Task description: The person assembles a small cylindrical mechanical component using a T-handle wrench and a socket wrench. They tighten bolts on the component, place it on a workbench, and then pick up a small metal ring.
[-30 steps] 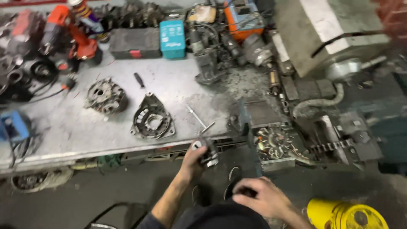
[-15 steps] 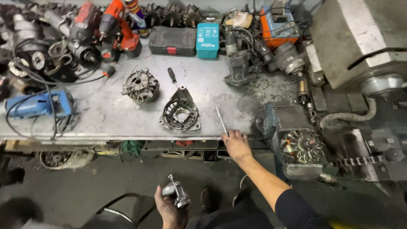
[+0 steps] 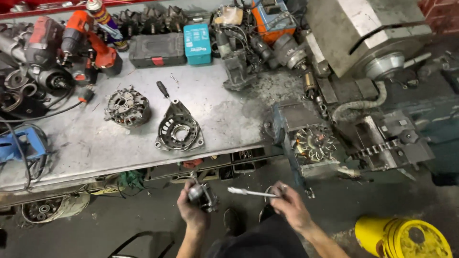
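My left hand [image 3: 192,210] is closed around a small grey metal motor part [image 3: 202,196], held low in front of the workbench edge. My right hand [image 3: 289,205] grips a thin silver rod-like tool [image 3: 251,192] whose tip points left toward that part, a short gap away. Both hands hover above the dark floor, below the grey metal workbench [image 3: 95,148]. On the bench lie an alternator housing [image 3: 179,131] and a second round alternator piece [image 3: 127,106]. A stator with copper windings [image 3: 314,143] sits clamped in a vise at the bench's right end.
Orange power drills [image 3: 91,40], a dark tool case [image 3: 157,49] and a teal box [image 3: 197,44] line the back of the bench. A blue tool [image 3: 21,145] lies at the left. A large grey machine [image 3: 363,38] stands right. A yellow bucket [image 3: 404,237] sits on the floor.
My right hand has left the bench edge with the thin silver tool and dropped down beside my left hand. The left hand has raised the motor part a little.
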